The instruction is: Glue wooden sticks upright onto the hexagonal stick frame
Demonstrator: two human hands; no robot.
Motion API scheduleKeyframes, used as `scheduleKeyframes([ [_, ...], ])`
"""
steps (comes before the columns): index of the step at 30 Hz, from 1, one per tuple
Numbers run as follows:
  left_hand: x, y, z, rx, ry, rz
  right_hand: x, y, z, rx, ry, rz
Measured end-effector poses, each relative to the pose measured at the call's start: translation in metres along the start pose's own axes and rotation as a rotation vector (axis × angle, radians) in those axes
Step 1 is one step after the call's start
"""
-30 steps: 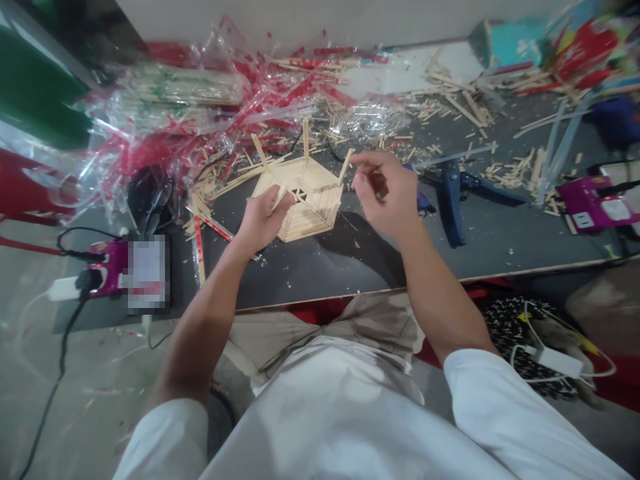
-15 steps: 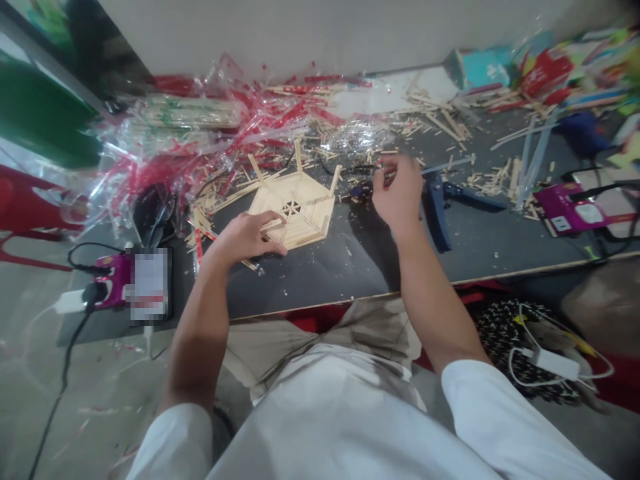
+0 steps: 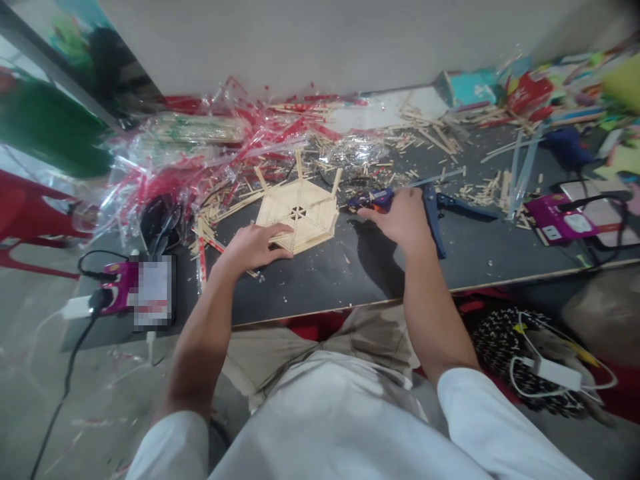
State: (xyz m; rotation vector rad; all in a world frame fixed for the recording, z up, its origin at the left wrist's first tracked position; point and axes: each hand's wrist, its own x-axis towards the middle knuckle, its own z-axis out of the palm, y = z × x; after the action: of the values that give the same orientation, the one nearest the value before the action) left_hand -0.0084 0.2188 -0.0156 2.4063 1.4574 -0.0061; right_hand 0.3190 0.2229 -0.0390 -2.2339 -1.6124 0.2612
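Head view: left hand point(image 3: 250, 249), fingers spread, seemingly steadies a hexagonal stick panel point(image 3: 313, 217); right hand point(image 3: 404, 217) touches a glue gun point(image 3: 376, 199), finger grip unclear.

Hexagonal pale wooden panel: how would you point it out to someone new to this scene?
Start at the dark grey tabletop, then find the person's bare left hand. Touching it is the hexagonal pale wooden panel. Unlike the loose pale wooden sticks nearby, it has a small spoked opening and three sticks jutting from its far side.
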Motion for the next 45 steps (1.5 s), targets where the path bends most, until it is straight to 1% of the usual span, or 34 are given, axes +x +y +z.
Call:
scheduleKeyframes([
  [5,0.001,0.007,0.006,0.104,0.041,-0.007,-0.001,0.014,0.004,-0.059,-0.043,-0.051],
  [7,0.000,0.010,0.006,0.123,0.056,-0.009,-0.001,0.019,0.008,-0.091,-0.031,-0.080],
  [10,-0.001,0.013,0.007,0.139,0.073,-0.010,-0.002,0.025,0.015,-0.101,0.036,-0.099],
  [12,0.000,0.015,0.007,0.137,0.074,-0.028,-0.004,0.027,0.017,-0.055,0.116,-0.090],
  [16,0.002,0.022,0.007,0.118,0.070,-0.070,-0.004,0.026,0.013,0.066,0.292,0.016],
  [18,0.003,0.027,0.007,0.113,0.073,-0.080,-0.001,0.024,0.008,0.117,0.315,0.062],
  [21,0.004,0.036,0.010,0.086,0.080,-0.135,0.002,0.022,0.003,0.215,0.310,0.086],
  [25,0.009,0.046,0.021,0.078,0.130,-0.191,-0.001,0.024,0.005,0.283,0.304,0.097],
  [27,0.014,0.050,0.025,0.083,0.147,-0.186,-0.005,0.024,0.008,0.302,0.327,0.076],
  [29,0.020,0.052,0.027,0.074,0.143,-0.163,-0.010,0.022,0.010,0.325,0.394,0.032],
  [31,0.024,0.051,0.025,0.051,0.130,-0.127,-0.015,0.018,0.011,0.342,0.459,-0.020],
  [32,0.025,0.049,0.023,0.037,0.128,-0.108,-0.017,0.016,0.011,0.340,0.471,-0.044],
  [34,0.024,0.043,0.017,0.016,0.141,-0.076,-0.022,0.013,0.010,0.316,0.447,-0.092],
  [37,0.021,0.032,0.007,0.015,0.187,-0.049,-0.029,0.014,0.010,0.254,0.378,-0.166],
  [40,0.020,0.022,0.000,0.072,0.184,-0.018,-0.038,0.017,0.014,0.159,0.335,-0.210],
  [43,0.022,0.017,-0.001,0.133,0.165,0.004,-0.047,0.020,0.020,0.073,0.258,-0.248],
  [45,0.022,0.014,0.002,0.120,0.184,-0.007,-0.051,0.019,0.023,0.042,0.190,-0.288],
])
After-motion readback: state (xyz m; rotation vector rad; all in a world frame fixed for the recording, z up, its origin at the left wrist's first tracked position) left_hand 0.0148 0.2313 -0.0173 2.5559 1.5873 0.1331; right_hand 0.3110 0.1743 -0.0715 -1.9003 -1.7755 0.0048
